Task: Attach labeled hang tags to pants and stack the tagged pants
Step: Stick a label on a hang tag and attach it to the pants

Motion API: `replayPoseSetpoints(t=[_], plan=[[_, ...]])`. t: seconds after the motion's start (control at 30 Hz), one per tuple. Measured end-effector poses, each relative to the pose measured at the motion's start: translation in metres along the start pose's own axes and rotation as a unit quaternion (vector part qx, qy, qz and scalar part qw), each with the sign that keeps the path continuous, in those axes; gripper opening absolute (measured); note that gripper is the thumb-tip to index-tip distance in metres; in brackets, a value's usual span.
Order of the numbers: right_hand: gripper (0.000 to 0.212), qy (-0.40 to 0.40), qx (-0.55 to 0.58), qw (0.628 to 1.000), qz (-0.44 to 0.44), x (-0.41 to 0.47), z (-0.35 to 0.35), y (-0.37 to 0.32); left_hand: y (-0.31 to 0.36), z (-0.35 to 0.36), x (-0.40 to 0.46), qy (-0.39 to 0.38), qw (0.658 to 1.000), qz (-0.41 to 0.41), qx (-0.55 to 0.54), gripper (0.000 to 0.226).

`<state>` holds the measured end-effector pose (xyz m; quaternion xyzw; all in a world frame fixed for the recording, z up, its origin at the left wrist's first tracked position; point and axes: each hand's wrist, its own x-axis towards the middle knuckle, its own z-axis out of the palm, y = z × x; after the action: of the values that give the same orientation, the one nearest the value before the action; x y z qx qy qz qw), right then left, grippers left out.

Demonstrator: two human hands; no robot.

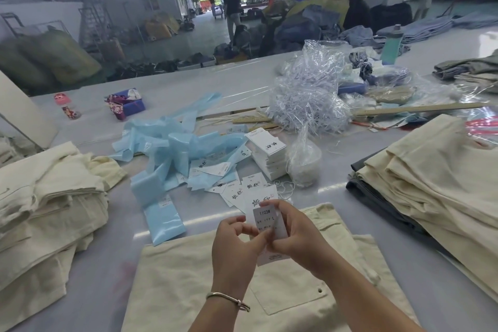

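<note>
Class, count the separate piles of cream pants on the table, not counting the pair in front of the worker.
2: one pile of cream pants at the table's left edge, another stack at the right, over dark garments. More may lie outside view.

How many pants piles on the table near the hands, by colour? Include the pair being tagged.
Cream: 3, namely the left pile, the right pile and the single pair under the hands
Dark grey: 1, the pile under the right cream pile
Total: 4
</note>
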<state>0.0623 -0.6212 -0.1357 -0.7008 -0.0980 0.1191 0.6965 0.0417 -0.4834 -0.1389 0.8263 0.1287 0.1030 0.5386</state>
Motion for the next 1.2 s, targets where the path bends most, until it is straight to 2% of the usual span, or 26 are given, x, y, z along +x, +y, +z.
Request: replayPoseSetpoints(t=[0.17, 0.4, 0.53, 0.6, 0.7, 0.77, 0.83, 0.93, 1.0, 1.2], plan=[[0.065, 0.014, -0.001, 1.000, -0.001, -0.002, 0.000, -0.002, 0.001, 0.001, 0.000, -0.002, 0.997, 0.050, 0.055, 0.028], [0.067, 0.026, -0.029, 0.999, 0.005, -0.002, 0.002, 0.000, -0.005, -0.001, 0.000, -0.001, 0.993, 0.072, 0.092, 0.033], [0.070, 0.027, -0.006, 0.999, 0.018, -0.002, 0.003, -0.003, -0.005, -0.005, 0.000, 0.015, 0.988, 0.066, 0.139, 0.050], [0.072, 0.026, 0.014, 0.999, 0.019, -0.001, 0.003, -0.004, -0.004, -0.008, 0.004, 0.000, 0.988, 0.061, 0.141, 0.053], [0.072, 0.020, 0.050, 0.998, 0.014, 0.003, 0.004, -0.005, -0.004, -0.008, 0.012, -0.061, 0.998, -0.010, 0.000, 0.048], [0.071, 0.014, 0.064, 0.998, 0.011, 0.005, 0.006, -0.007, -0.004, -0.008, 0.017, -0.091, 0.989, -0.059, -0.104, 0.038], [0.065, 0.004, 0.100, 0.995, 0.009, 0.007, 0.008, -0.011, -0.003, -0.008, 0.020, -0.112, 0.975, -0.071, -0.180, 0.028], [0.050, 0.033, 0.154, 0.987, 0.016, 0.012, 0.010, -0.016, -0.001, -0.008, 0.022, -0.126, 0.967, -0.055, -0.216, 0.020], [0.039, 0.076, 0.144, 0.986, 0.023, 0.016, 0.011, -0.017, 0.000, -0.006, 0.022, -0.134, 0.965, -0.050, -0.221, 0.018], [0.032, 0.138, 0.155, 0.977, 0.045, 0.022, 0.010, -0.017, -0.005, -0.002, 0.023, -0.176, 0.950, -0.065, -0.249, 0.026]])
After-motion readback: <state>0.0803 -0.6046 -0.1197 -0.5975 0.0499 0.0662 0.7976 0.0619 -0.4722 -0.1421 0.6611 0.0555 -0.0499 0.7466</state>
